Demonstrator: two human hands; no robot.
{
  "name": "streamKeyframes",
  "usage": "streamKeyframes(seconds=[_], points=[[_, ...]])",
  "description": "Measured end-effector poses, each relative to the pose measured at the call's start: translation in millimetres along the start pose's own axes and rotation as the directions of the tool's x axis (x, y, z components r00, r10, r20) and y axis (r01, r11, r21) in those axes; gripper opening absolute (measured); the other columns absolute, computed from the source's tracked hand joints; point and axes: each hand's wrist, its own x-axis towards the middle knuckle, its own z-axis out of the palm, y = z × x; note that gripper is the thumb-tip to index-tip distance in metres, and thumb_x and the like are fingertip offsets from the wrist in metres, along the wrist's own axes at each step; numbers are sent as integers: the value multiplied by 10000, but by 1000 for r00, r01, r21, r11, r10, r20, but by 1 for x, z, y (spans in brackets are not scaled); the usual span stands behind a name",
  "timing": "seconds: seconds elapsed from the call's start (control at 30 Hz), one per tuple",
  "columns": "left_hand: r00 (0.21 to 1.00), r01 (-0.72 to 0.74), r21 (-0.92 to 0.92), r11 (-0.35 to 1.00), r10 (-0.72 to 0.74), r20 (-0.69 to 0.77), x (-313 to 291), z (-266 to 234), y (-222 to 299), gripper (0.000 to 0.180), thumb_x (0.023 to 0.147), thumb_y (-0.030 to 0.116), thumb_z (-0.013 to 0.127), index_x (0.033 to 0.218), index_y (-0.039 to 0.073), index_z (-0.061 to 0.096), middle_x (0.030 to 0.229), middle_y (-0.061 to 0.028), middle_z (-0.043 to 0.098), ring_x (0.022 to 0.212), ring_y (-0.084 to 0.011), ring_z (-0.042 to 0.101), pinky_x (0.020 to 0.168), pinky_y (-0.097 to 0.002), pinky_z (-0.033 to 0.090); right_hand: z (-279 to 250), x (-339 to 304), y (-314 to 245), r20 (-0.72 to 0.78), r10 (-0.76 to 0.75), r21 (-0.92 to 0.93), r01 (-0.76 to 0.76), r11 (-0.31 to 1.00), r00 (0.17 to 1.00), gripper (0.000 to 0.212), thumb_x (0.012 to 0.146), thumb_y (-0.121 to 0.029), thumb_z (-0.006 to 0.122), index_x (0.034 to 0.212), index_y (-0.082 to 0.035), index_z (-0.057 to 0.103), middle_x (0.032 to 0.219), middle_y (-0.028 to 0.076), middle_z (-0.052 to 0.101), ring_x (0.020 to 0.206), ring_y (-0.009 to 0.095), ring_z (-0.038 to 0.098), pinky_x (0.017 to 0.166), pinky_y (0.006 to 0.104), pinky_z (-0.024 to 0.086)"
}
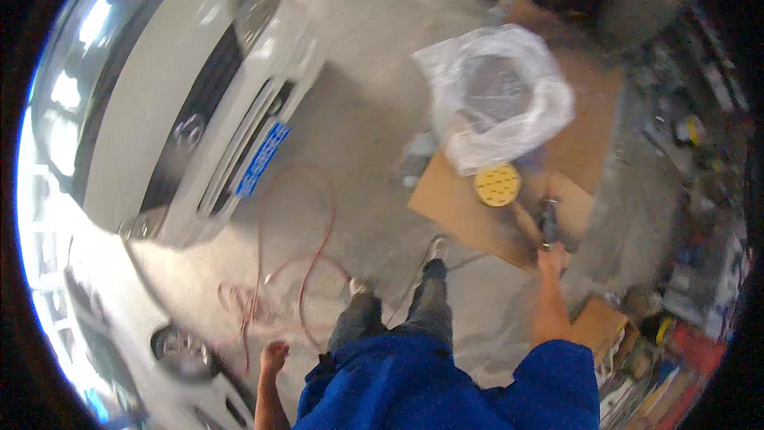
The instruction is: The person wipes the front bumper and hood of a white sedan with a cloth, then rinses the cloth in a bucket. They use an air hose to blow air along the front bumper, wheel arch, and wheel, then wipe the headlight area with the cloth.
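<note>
My right hand [551,259] reaches forward over the flattened cardboard [446,203], its fingers wrapped round a dark handheld tool [549,223]. The tool's exact kind is lost in the blur. Left of it, a round yellow disc with dark spots [497,184] lies at the edge of a clear plastic bag [549,103]. Something round and grey shows through the bag. Low at my side hangs my left hand [274,356], its fingers curled in loosely with no object visible in them.
A white car [286,56] with a blue plate faces in from the left, and another light car [119,271] stands below it. A red hose [334,207] loops across the concrete floor near my feet. Cluttered parts and a cardboard box [597,325] line the right side.
</note>
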Motion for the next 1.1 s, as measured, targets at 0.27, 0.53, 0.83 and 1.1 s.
streamKeyframes(seconds=[0.27,0.53,0.83,1.1], points=[[984,24,-156,987,-51,-171,-137,1,128,393,980,297,687,1280,46,650,1138,-124,735,997,-220,717,876,-355,556,29,43,-24,547,8,-351,220,910,837,877,898,-551,671,1501,17,384,1445,263,489,1250,399,566,946,541,523],[994,62,-363,930,-89,-59,-161,59,96,361,962,242,695,1257,39,642,1118,-149,737,935,-244,736,820,-372,583,-16,57,-41,732,170,191,-438,878,660,369,915,-427,615,918,-57,626,737,96,563,569,258,548,479,433,446],[978,129,-647,751,-205,-44,-62,95,-39,366,964,281,689,1244,46,670,1092,-148,747,990,-241,729,867,-377,572,-113,-34,-138,642,228,-255,-77,964,732,328,888,-328,577,763,-25,574,617,120,553,447,267,534,399,418,399],[990,136,-507,851,-141,29,197,177,-122,322,899,353,670,1061,85,746,939,-174,744,900,-363,721,810,-457,564,-214,-245,-222,786,81,-307,274,911,612,293,873,-276,594,764,-5,589,616,135,579,440,270,558,401,419,418]])
